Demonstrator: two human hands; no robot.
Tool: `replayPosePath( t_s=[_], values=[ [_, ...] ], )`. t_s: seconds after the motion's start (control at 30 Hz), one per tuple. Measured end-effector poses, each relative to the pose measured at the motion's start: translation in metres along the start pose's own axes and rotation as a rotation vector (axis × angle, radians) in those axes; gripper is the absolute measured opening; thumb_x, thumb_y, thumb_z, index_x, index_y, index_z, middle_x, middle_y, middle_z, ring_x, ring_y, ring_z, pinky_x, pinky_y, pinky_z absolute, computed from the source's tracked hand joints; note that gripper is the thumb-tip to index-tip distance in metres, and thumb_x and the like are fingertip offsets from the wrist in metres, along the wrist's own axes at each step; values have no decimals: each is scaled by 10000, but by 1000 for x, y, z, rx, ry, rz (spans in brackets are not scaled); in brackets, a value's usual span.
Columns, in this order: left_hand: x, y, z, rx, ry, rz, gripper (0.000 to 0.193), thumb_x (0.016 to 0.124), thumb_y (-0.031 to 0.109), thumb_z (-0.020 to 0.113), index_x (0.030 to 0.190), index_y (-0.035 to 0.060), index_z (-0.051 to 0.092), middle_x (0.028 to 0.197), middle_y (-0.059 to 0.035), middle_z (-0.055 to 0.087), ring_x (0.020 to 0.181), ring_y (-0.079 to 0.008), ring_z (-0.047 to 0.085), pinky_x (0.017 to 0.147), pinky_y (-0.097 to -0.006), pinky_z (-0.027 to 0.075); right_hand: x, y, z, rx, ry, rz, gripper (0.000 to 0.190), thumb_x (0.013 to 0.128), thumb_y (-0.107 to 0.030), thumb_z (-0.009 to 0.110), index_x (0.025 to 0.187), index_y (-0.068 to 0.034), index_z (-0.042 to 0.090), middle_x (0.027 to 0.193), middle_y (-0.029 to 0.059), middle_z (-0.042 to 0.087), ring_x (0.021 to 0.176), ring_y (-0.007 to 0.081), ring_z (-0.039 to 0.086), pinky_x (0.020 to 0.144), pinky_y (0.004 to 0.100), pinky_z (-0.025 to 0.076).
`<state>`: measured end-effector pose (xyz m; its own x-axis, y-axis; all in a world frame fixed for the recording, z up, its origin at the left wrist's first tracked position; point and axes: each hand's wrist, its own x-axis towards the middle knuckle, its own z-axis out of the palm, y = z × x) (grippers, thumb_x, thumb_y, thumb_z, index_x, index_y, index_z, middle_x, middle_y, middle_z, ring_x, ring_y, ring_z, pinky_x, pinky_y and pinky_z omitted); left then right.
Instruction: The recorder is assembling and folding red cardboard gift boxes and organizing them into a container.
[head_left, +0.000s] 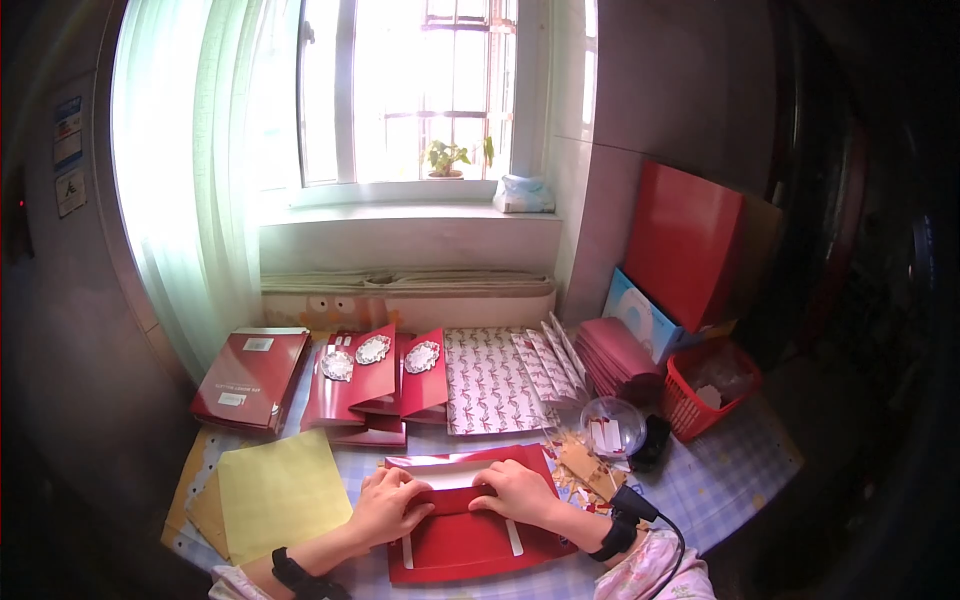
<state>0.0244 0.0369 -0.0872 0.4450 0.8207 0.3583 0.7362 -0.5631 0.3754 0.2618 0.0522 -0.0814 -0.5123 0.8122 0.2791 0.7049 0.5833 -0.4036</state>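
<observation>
A red card sheet (457, 551) with fold lines lies on the table in front of me. Its far part is folded up into a raised flap (442, 475) with a pale inner face. My left hand (386, 506) grips the left end of this flap between thumb and fingers. At its right end, the thumb and fingers of my right hand (517, 491) pinch the same edge. Two narrow white strips, possibly adhesive tape, show on the near panel, one at the left and one at the right (515, 538). Black bands circle both wrists.
Behind stand red folders with white ornate tags (421, 358), patterned sheets (491, 382) and a stack of dark red booklets (251, 379). Yellow paper (281, 491) lies left. Paper scraps (585, 469), a clear round tub (613, 427) and a red basket (705, 390) are right. A cable (679, 540) hangs by my right wrist.
</observation>
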Motion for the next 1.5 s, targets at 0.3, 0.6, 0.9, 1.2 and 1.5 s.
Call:
replayPosePath(
  t_s=[0.3, 0.6, 0.9, 1.2, 1.5],
  values=[
    [1, 0, 0, -37, -53, -108, 289, 724, 362, 694, 936, 174, 636, 1003, -82, 495, 1004, -261, 390, 859, -382, 296, 2, 8, 2, -41, 20, -169, 315, 741, -341, 660, 880, -76, 560, 867, 72, 549, 850, 260, 529, 720, 376, 447],
    [2, -15, 10, -60, -19, 0, 311, 727, 379, 685, 922, 143, 632, 1059, -88, 503, 1034, -285, 399, 857, -403, 301, 2, 7, 6, -41, 85, -197, 288, 747, -313, 657, 897, -84, 566, 884, 65, 545, 854, 252, 529, 729, 356, 432],
    [3, -16, 9, -96, 20, 11, 310, 696, 395, 706, 861, 142, 636, 998, -46, 552, 1016, -257, 430, 828, -390, 295, 7, -2, 12, -48, 209, -304, 257, 745, -250, 667, 943, -110, 583, 864, 35, 579, 875, 221, 548, 739, 341, 420],
    [5, -4, 4, 1, 31, 38, 272, 651, 301, 755, 820, 143, 612, 927, -21, 559, 990, -244, 455, 833, -391, 303, 6, -5, 14, -182, 129, -304, 280, 737, -250, 665, 955, -113, 555, 907, 30, 565, 896, 202, 535, 771, 333, 404],
    [6, -12, 1, -28, 5, 173, 233, 667, 248, 732, 833, 136, 612, 808, -31, 577, 870, -225, 524, 792, -336, 357, 5, 2, 2, -179, 129, -427, 268, 754, -225, 634, 964, -99, 525, 899, 56, 542, 889, 228, 537, 754, 335, 420]
  ],
)
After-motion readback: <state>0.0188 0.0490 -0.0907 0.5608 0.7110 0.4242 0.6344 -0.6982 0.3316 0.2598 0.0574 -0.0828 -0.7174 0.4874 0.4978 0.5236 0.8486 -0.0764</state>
